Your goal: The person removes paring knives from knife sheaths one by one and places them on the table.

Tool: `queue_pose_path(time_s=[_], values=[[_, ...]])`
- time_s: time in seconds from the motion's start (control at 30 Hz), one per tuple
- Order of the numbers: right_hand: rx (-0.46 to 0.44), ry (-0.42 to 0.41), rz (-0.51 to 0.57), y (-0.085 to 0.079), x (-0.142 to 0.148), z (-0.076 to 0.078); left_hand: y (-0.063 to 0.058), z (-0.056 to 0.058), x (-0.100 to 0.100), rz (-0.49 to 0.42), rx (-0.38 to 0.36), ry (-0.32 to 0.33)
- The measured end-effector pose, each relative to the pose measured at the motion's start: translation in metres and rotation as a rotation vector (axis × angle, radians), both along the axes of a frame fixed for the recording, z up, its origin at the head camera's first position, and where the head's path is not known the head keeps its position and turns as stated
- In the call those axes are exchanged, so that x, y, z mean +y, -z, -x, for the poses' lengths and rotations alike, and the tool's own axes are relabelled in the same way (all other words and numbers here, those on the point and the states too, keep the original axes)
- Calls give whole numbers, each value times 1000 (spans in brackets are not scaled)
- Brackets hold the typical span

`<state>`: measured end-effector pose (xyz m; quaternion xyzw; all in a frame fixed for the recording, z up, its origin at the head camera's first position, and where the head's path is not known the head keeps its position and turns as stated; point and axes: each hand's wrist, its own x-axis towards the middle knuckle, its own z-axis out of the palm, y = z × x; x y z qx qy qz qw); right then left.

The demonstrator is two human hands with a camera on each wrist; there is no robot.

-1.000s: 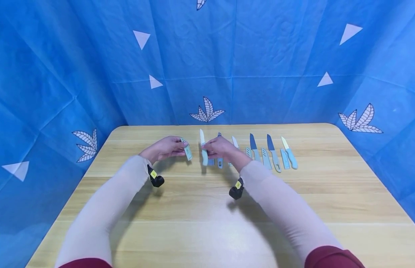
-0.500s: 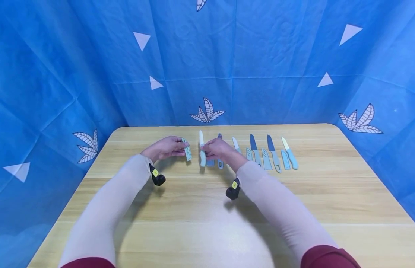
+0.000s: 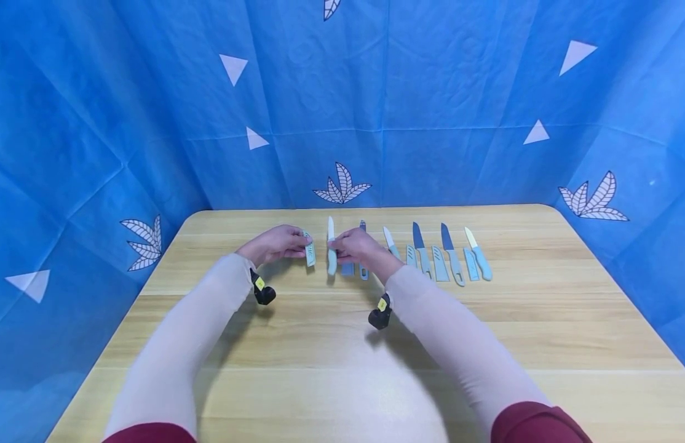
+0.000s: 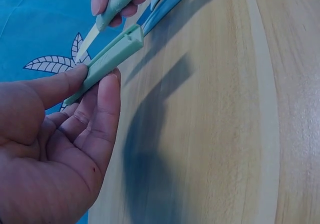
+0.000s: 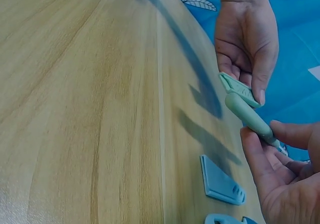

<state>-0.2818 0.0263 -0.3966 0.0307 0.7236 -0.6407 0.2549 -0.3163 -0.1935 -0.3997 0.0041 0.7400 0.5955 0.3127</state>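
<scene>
Between thumb and fingers, my left hand pinches a pale green knife sheath, whose slot end points away from the palm in the left wrist view. My right hand grips a small knife by its pale green handle. Its whitish blade points toward the back of the table, beside the sheath and outside it. Both are held above the table, casting shadows on it, with a narrow gap between them in the head view.
Right of the hands lies a row: a blue sheath, a dark-bladed blue tool, a white-bladed knife, two dark-bladed knives, a yellow-bladed knife and several sheaths. Behind the wooden table hangs a blue curtain.
My right hand has moved slightly left with the knife, nearing the sheath. The sheath in my left hand has turned a little more upright in the head view.
</scene>
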Motion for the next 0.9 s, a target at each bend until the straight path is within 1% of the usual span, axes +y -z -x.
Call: queue_pose_path(time_s=[0.13,0.3,0.4,0.6,0.7,0.9], values=[[-15,23,-19,3,-1,2,3,1,2,-1,5,21],[-29,33,-30,7,-2,5,5,0,3,-38,13,64],[-30,38,-30,10,-4,6,7,1,5,-48,9,65],[-15,55,-42,12,-6,7,12,5,7,14,-5,36],[-10,57,-62,14,-8,8,14,7,6,46,-10,40],[2,65,-78,16,-10,10,13,8,6,87,-14,33]])
